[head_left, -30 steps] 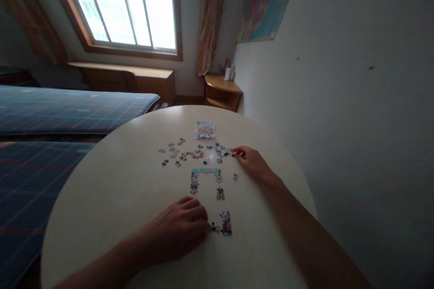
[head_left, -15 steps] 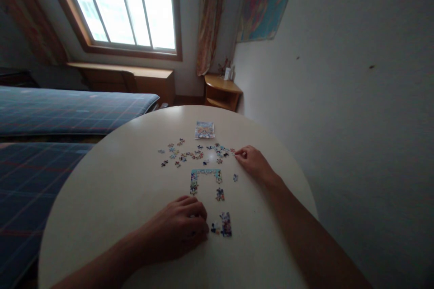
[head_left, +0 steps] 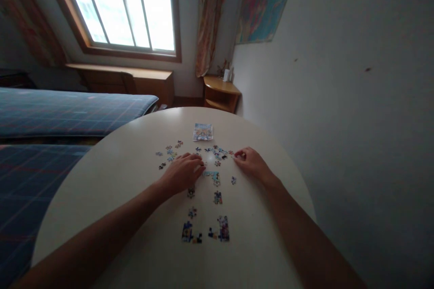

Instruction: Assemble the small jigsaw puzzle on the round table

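Note:
A round white table carries a jigsaw in parts. My left hand reaches forward, fingers curled, fingertips among the loose pieces and over the joined blue border strip. My right hand rests at the right end of the scattered pieces, thumb and fingers pinched on a small piece. Small joined clusters lie nearer me: one at the left, one at the right, and smaller bits between. A small picture card lies beyond the pieces.
A white wall stands close on the right. Two beds with blue plaid covers lie to the left. A wooden corner shelf, a window and a curtain are at the back. A map hangs on the wall.
My left hand has left the near cluster and moved forward to the loose pieces, uncovering a joined cluster at the near left. My right hand has barely moved.

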### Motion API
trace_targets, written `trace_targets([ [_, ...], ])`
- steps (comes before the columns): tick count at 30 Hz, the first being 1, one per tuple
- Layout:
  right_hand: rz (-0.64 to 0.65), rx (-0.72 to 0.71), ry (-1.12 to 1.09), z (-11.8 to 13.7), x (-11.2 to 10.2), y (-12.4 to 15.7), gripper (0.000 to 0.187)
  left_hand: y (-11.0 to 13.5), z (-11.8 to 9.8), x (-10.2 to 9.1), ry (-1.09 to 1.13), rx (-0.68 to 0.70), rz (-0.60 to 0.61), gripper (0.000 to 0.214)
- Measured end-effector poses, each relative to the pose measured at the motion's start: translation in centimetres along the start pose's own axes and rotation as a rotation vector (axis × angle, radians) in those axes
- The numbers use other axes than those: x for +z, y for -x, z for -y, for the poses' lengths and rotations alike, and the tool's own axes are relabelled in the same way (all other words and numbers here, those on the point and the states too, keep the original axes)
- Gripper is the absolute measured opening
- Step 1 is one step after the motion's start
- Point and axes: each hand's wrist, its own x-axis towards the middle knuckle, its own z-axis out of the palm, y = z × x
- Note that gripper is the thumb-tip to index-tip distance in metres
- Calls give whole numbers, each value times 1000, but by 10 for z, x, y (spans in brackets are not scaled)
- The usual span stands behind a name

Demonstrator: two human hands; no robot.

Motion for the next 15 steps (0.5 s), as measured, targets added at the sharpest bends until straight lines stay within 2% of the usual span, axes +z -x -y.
trace_targets([
  [4,34,-20,-20,-3,0,-3,17,-15,4,2,9,-100,5,19],
  [8,64,-51,-27,-7,-1,-4,15,-25,7,1,31,-126,33,9],
  [15,130,-102,-34,-13,-6,-4,22,-22,15,5,128,-135,13,16],
])
